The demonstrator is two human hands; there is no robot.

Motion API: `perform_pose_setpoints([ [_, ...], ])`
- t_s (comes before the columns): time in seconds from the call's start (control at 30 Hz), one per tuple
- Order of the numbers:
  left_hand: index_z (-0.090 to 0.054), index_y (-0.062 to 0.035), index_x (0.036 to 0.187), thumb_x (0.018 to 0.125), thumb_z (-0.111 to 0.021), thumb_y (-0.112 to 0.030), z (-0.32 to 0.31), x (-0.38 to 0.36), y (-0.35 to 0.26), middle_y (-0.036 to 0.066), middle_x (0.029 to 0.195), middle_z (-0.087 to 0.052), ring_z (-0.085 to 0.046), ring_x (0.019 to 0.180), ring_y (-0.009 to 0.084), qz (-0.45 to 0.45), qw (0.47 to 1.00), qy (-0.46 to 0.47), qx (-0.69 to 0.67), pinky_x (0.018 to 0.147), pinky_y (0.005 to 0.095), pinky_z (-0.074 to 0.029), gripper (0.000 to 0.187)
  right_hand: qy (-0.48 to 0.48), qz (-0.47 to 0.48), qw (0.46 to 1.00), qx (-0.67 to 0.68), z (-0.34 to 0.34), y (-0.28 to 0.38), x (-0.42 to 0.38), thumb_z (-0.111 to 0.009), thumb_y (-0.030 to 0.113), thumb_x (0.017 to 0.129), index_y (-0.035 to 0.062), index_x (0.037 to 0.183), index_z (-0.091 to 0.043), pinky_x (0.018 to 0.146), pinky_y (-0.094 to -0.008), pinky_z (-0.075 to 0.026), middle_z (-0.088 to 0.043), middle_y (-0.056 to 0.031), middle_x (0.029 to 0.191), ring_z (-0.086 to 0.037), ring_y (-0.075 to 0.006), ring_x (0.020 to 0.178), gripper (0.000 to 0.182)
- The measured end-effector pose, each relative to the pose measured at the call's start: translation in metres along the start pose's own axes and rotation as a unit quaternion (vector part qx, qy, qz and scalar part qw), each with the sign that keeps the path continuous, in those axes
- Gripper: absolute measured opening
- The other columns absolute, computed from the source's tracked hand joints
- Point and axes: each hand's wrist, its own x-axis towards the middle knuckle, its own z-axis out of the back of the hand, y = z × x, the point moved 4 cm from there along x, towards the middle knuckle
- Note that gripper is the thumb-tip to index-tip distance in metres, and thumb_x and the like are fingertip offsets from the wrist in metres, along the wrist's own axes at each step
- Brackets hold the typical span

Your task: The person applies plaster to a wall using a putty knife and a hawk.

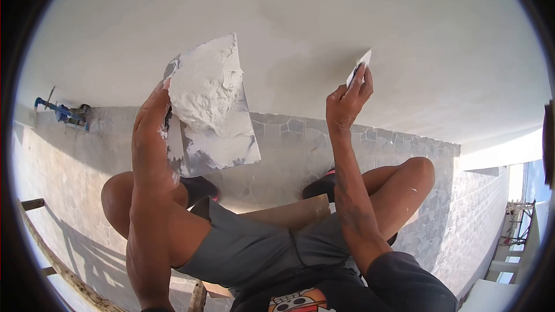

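My left hand [152,110] grips a flat plate [202,164] from its left edge, the fingers mostly hidden behind it. A thick, uneven heap of white putty [205,89] covers most of the plate. Smears of the same white mark my left hand and wrist. Up and to the right, my right hand [351,98] is closed on a putty knife [365,58], its thin white-smeared blade pointing up close to the pale wall [300,17]. A darker, damp-looking patch or shadow lies on the wall left of the blade.
I sit low on a board-like seat [295,211], knees apart, facing the wall. Stone-patterned tiles [289,138] cover the floor. Blue pipework [60,112] sticks out at the wall's foot on the left. A wooden ladder-like frame [69,286] lies at lower left.
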Motion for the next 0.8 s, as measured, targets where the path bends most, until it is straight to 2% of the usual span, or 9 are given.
perform_pose_setpoints([
  [0.13,-0.060,0.0022,0.124,0.100,-0.053,-0.029,0.004,0.002,0.001,0.008,0.111,-0.067,-0.065,0.098,0.0166,-0.002,1.000,-0.027,-0.008,0.084,0.0301,-0.052,0.040,0.000,0.094,0.994,-0.049,-0.027,0.011,-0.022,-0.054,-0.014,0.073,0.0006,0.139,-0.049,0.103,-0.0513,-0.037,-0.042,-0.0226,0.139,-0.041,-0.0412,0.128,0.068],
  [0.2,-0.060,0.0022,0.124,0.099,-0.054,-0.029,0.008,0.002,0.000,0.008,0.110,-0.067,-0.065,0.097,0.0165,-0.002,0.999,-0.038,-0.012,0.084,0.0301,-0.052,0.040,0.028,0.151,0.987,-0.056,-0.045,0.014,-0.048,-0.060,-0.011,0.070,0.0022,0.134,-0.055,0.103,-0.0531,-0.035,-0.043,-0.0226,0.138,-0.042,-0.0396,0.127,0.066],
  [0.27,-0.061,0.0021,0.123,0.099,-0.054,-0.029,0.010,0.004,0.003,0.008,0.110,-0.067,-0.065,0.097,0.0165,-0.004,0.999,-0.046,-0.011,0.083,0.0300,-0.052,0.040,0.053,0.172,0.983,-0.040,-0.055,0.015,-0.069,-0.062,-0.009,0.070,0.0026,0.132,-0.056,0.103,-0.0547,-0.033,-0.044,-0.0220,0.138,-0.043,-0.0383,0.127,0.063],
  [0.37,-0.061,0.0021,0.123,0.099,-0.054,-0.029,0.008,0.005,0.002,0.008,0.109,-0.067,-0.065,0.096,0.0165,-0.007,0.999,-0.042,-0.011,0.083,0.0300,-0.052,0.040,0.128,0.181,0.975,0.018,-0.047,0.015,-0.090,-0.061,-0.011,0.072,0.0024,0.133,-0.055,0.104,-0.0536,-0.034,-0.044,-0.0218,0.137,-0.045,-0.0381,0.126,0.063],
  [0.47,-0.061,0.0021,0.123,0.099,-0.055,-0.029,0.003,0.008,0.004,0.008,0.109,-0.067,-0.065,0.096,0.0165,-0.004,1.000,-0.026,-0.010,0.083,0.0299,-0.052,0.040,0.172,0.125,0.973,0.093,-0.018,0.018,-0.091,-0.058,-0.014,0.074,0.0019,0.135,-0.051,0.104,-0.0516,-0.037,-0.044,-0.0218,0.137,-0.047,-0.0382,0.125,0.063],
  [0.5,-0.061,0.0021,0.122,0.099,-0.055,-0.029,0.002,0.008,0.004,0.008,0.109,-0.067,-0.065,0.096,0.0165,-0.006,1.000,-0.019,-0.006,0.083,0.0299,-0.052,0.040,0.140,0.097,0.981,0.089,-0.003,0.020,-0.079,-0.053,-0.019,0.072,0.0006,0.137,-0.048,0.103,-0.0493,-0.040,-0.047,-0.0221,0.135,-0.048,-0.0392,0.124,0.069],
  [0.6,-0.061,0.0022,0.122,0.099,-0.055,-0.029,-0.002,0.011,0.007,0.008,0.109,-0.067,-0.066,0.096,0.0165,0.002,1.000,-0.010,-0.006,0.083,0.0299,-0.052,0.039,0.040,0.065,0.993,0.093,0.023,0.006,-0.035,-0.055,-0.018,0.071,0.0010,0.136,-0.049,0.099,-0.0508,-0.041,-0.048,-0.0207,0.135,-0.049,-0.0391,0.121,0.069],
  [0.73,-0.062,0.0022,0.122,0.098,-0.055,-0.029,-0.002,0.013,0.002,0.008,0.108,-0.067,-0.066,0.095,0.0165,-0.001,1.000,-0.005,-0.008,0.082,0.0299,-0.052,0.039,0.028,0.188,0.982,-0.017,0.044,0.011,0.030,-0.058,-0.016,0.076,0.0013,0.134,-0.052,0.098,-0.0503,-0.041,-0.047,-0.0211,0.136,-0.050,-0.0400,0.118,0.061],
  [0.8,-0.062,0.0022,0.122,0.098,-0.055,-0.029,-0.003,0.010,0.003,0.008,0.108,-0.067,-0.066,0.095,0.0165,-0.003,1.000,-0.005,-0.010,0.082,0.0299,-0.052,0.039,0.036,0.217,0.973,-0.064,0.042,0.004,0.049,-0.057,-0.016,0.075,0.0020,0.138,-0.050,0.103,-0.0498,-0.039,-0.048,-0.0209,0.136,-0.047,-0.0389,0.125,0.065],
])
